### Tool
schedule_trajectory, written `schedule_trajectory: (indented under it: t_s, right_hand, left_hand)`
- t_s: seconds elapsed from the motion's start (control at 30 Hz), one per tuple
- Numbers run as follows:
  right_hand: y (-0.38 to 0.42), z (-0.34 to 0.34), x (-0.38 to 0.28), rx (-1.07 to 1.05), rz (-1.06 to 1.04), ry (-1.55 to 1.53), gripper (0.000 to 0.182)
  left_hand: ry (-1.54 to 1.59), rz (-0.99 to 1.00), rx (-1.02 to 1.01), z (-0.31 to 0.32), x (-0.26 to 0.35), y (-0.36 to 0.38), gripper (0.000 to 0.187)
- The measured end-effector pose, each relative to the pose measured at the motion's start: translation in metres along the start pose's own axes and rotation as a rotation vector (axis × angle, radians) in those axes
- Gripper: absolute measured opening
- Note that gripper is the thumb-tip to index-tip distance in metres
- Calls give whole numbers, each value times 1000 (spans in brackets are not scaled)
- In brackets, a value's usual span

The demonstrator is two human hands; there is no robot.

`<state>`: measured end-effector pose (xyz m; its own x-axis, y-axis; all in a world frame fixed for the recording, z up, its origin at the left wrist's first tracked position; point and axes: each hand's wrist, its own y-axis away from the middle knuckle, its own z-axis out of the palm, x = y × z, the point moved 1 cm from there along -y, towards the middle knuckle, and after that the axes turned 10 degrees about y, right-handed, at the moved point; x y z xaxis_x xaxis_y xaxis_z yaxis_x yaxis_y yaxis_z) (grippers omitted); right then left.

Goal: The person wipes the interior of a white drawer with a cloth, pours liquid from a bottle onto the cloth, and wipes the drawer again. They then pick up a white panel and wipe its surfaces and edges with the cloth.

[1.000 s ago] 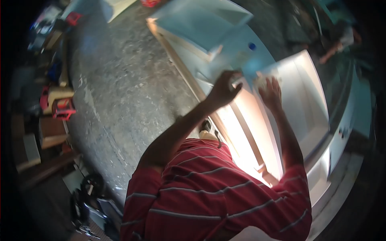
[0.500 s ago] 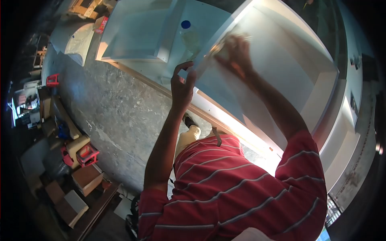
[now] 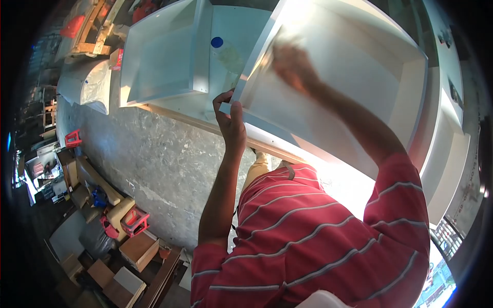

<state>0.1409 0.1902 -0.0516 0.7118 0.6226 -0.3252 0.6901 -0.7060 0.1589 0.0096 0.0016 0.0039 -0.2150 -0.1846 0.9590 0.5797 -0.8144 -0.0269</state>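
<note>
While the striped shirt (image 3: 308,231) fills the bottom of the view, the left hand (image 3: 231,120) pinches the near left corner of a white box (image 3: 354,87) between thumb and curled fingers. From that grip the box extends to the right and away from the body, tilted across the view. Inside it, close to its left wall, is the right hand (image 3: 294,64), blurred by motion; I cannot tell whether its fingers are spread, pressed together or holding anything. Just beyond the left hand, outside the box, is a bottle (image 3: 231,60) with a blue cap. Past the bottle, to the left, lies a second box (image 3: 162,59), apart from both hands. Farther off, a red stool (image 3: 73,135) stands on the floor (image 3: 159,154).
</note>
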Motion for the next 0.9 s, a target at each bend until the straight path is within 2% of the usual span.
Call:
schedule_trajectory:
  t_s: [0.07, 0.1, 0.17, 0.2, 0.27, 0.33, 0.4, 0.47, 0.53, 0.57, 0.67, 0.73, 0.77, 0.8, 0.87, 0.9]
  right_hand:
    - [42, 22, -42, 305, -351, 256, 29]
    - [48, 18, -44, 304, -343, 261, 29]
    - [56, 4, -50, 362, -542, 83, 28]
    - [47, 3, -39, 367, -537, 90, 28]
    - [19, 2, -3, 522, -378, 178, 28]
    - [4, -15, 9, 653, -64, 222, 20]
    - [5, -13, -1, 634, -78, 244, 17]
    - [25, -3, -25, 265, -228, 186, 20]
    - [55, 0, -46, 471, -414, 125, 31]
    - [56, 4, -41, 479, -476, 34, 35]
    - [23, -10, -2, 474, -516, 105, 33]
    - [-12, -22, 27, 662, -327, 254, 21]
    - [-29, -34, 41, 562, -211, 177, 23]
    - [-44, -35, 57, 671, -203, 223, 27]
    - [-73, -35, 84, 720, -142, 259, 32]
    - [-88, -36, 97, 758, -33, 297, 34]
  left_hand:
    - [-35, 11, -7, -3, -3, -1, 29]
    - [-29, 7, -14, -5, -4, -1, 29]
    - [-32, -16, -39, -6, -3, -1, 29]
    - [-26, -13, -47, -6, -3, -3, 29]
    - [10, -39, -50, -5, -2, -1, 28]
    - [-5, -26, -58, -6, -3, -2, 29]
    - [-19, -15, -60, -7, -4, -1, 29]
    - [-52, 17, -46, -5, -4, -2, 29]
    - [-43, 10, -53, -3, -2, -2, 30]
    - [-43, 1, -50, -3, -1, -2, 30]
    - [-77, -26, -60, -6, -1, -3, 29]
    - [-80, -34, -72, -7, -2, -3, 29]
    - [-74, -31, -67, -10, -5, -4, 30]
    - [-70, -29, -61, -11, -6, -4, 30]
    - [-55, -19, -72, -6, -2, -3, 31]
    - [-85, -19, -67, -7, -1, -3, 31]
